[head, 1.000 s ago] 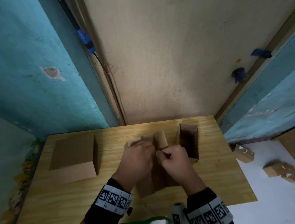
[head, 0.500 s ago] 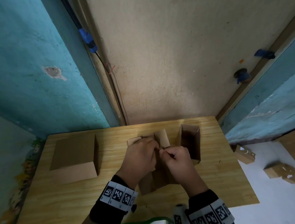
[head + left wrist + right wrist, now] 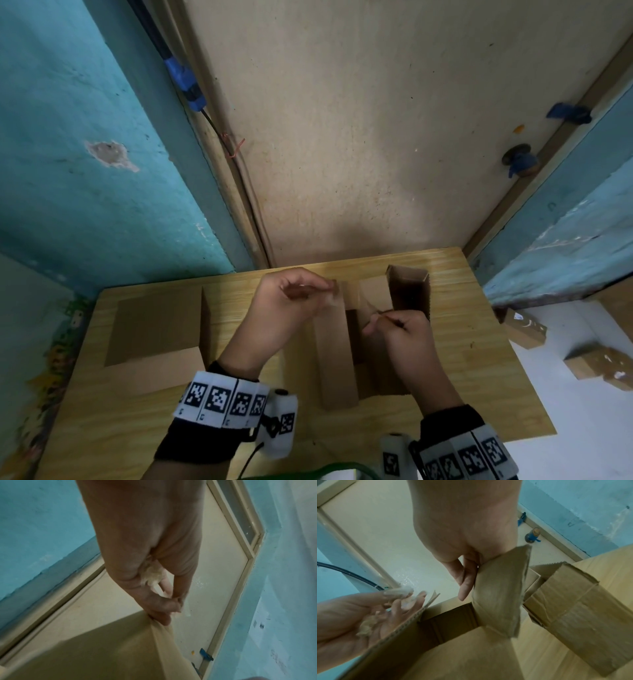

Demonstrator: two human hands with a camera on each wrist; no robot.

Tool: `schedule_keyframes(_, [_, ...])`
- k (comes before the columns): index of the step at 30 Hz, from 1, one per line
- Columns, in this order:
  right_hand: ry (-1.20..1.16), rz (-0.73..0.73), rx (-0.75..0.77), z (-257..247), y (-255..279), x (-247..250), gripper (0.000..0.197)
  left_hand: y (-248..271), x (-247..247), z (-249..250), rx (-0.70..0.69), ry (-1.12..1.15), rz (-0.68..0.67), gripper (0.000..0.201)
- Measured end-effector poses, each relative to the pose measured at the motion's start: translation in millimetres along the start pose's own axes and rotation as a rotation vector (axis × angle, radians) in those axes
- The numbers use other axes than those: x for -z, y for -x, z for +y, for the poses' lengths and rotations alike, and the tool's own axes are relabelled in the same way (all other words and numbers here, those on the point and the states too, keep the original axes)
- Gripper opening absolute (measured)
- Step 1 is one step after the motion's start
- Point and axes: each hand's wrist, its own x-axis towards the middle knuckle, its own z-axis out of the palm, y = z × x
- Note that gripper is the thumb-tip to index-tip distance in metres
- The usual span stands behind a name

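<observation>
- I read the box (image 3: 337, 342) as matt brown corrugated cardboard, fluting bare at its cut edge
- the crumpled tape (image 3: 366, 625) looks to me like thin clear plastic, faintly glossy
- table (image 3: 479, 359): smooth pale wood grain with a slight sheen
- wall (image 3: 68, 171): rough teal paint, chipped to bare plaster in one spot
- door (image 3: 376, 137): matt beige, speckled

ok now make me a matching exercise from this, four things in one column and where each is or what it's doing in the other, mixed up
Things
1 left hand
2 right hand
3 closed cardboard box
4 small taped boxes

Places and states
A on the white floor, right of the table
B pinches a flap of the open cardboard box
C holds crumpled clear tape
D lies on the table's left part, apart from both hands

Pairs: 1-C, 2-B, 3-D, 4-A
</observation>
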Motion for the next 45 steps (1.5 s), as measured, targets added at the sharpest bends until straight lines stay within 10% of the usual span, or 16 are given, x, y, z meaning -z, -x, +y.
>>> schedule_keyframes(24, [-0.119,0.148,-0.075,-0.7,-9.4,13.9,0.022,20.2,47.9,4.6,0.312,-0.077,-0.355,0.042])
schedule_keyframes(33, [-0.123,0.130,-0.057,-5.1,-7.4,15.1,0.021,25.3,67.6,8.8,0.315,-0.060,-0.241,0.022])
schedule_keyframes(40, [-0.142,0.161,-0.039,0.2,-13.3,26.6,0.024,29.2,79.5,-3.7,0.298,0.004,0.190,0.040])
schedule_keyframes(45, [-0.134,0.081,-0.004,-1.8,-9.4,12.5,0.029,27.2,48.5,-2.7,0.188,-0.050,0.112,0.024])
